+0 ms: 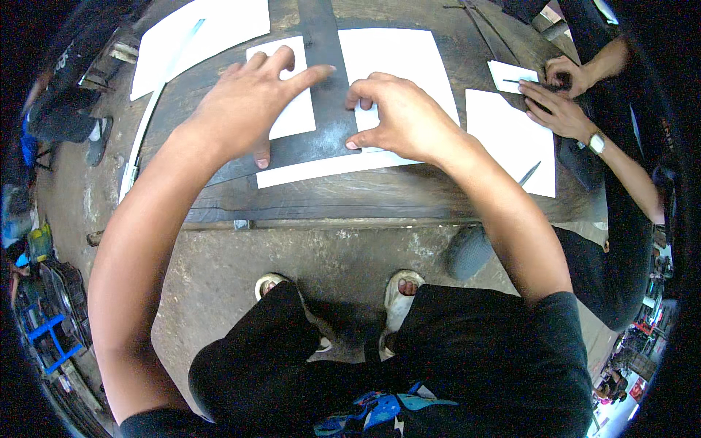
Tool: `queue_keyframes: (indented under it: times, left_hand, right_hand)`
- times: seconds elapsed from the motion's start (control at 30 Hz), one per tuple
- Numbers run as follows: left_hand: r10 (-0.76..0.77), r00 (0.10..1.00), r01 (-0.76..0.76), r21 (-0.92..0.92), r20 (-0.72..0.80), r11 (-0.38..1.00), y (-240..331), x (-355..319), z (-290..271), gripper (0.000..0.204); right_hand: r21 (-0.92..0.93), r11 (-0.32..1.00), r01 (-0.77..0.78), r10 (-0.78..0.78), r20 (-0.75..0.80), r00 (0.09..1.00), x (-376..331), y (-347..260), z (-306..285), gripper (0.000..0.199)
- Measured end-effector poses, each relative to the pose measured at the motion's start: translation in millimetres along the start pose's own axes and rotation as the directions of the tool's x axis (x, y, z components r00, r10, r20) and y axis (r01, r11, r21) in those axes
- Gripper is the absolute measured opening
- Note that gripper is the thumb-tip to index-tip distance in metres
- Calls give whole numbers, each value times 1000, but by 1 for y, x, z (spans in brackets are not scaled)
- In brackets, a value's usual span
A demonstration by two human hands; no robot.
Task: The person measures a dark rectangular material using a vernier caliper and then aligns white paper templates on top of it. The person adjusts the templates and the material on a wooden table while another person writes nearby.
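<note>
A dark, flat L-shaped square (326, 44) lies on the wooden table, one arm running away from me and the other to the left. My left hand (244, 106) is over a small white sheet (298, 120) inside the square's angle, fingers spread, holding nothing. Its thumb points down near the square's lower arm. My right hand (401, 113) rests by the square's corner, thumb and fingers apart, the thumb tip on or just above the dark metal. Under that hand lies a larger white sheet (394, 55). A white paper strip (321, 171) shows along the square's near edge.
Another large white sheet (208, 33) and a long metal ruler (148, 120) lie at the left. To the right are a white sheet (504, 135) with a pen (531, 173) on it and a small paper (511, 75) under another person's hands (558, 109).
</note>
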State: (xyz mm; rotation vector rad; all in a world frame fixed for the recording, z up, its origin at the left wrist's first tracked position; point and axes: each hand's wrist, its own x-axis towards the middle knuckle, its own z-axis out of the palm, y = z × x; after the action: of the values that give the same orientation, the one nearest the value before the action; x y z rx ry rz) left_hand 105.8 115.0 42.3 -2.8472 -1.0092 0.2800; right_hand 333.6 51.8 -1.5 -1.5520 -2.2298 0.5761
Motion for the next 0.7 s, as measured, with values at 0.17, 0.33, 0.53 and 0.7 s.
queue_keyframes:
  times: [0.17,0.33,0.53,0.7]
  left_hand:
    - [71,995,-75,58,65,996,-1,14,1,142]
    - [94,986,-110,108,137,988,-1,20,2,144]
    - [88,980,-104,83,178,991,2,19,-5,140]
    - [7,993,-17,82,118,996,-2,7,-3,131]
  right_hand:
    - [68,997,35,-32,-36,999,-6,5,3,60]
    - [130,989,76,-63,-105,992,-15,12,12,50]
    - [2,988,152,-143,-344,928,4,19,12,42]
    - [-150,972,181,-214,-242,947,15,19,35,53]
